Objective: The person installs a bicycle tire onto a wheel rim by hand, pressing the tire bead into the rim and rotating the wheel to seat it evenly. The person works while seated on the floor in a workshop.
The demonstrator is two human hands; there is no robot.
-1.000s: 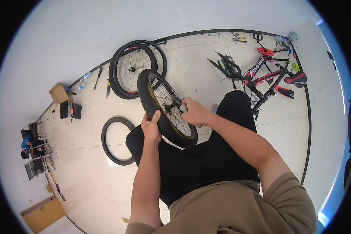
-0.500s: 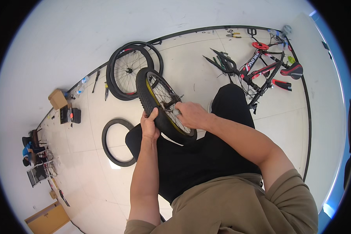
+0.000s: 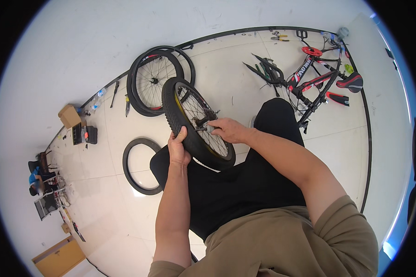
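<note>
A bicycle wheel (image 3: 203, 159) with a thick black knobbly tyre stands tilted over my lap. Along the inner side of the tyre runs a yellow band (image 3: 182, 105), beside the rim and spokes. My left hand (image 3: 179, 150) is closed round the near-left side of the tyre, thumb on top. Inside the wheel, by the hub (image 3: 201, 123), my right hand (image 3: 230, 130) grips a tool with a light grey handle (image 3: 211, 129) and a thin shaft pointing toward the rim. The shaft's tip is too small to make out.
Another wheel (image 3: 154, 81) and a thin tyre lie far left, a loose tyre (image 3: 127, 174) nearer. A black and red bicycle frame (image 3: 305, 83) lies at the right with a saddle (image 3: 350, 83). Pliers (image 3: 280, 39), a cardboard box (image 3: 69, 115) and a seated person (image 3: 34, 181) are farther off.
My right hand has shifted slightly, and more of the grey handle shows. The left hand keeps its hold on the tyre. The whole view has moved a little.
</note>
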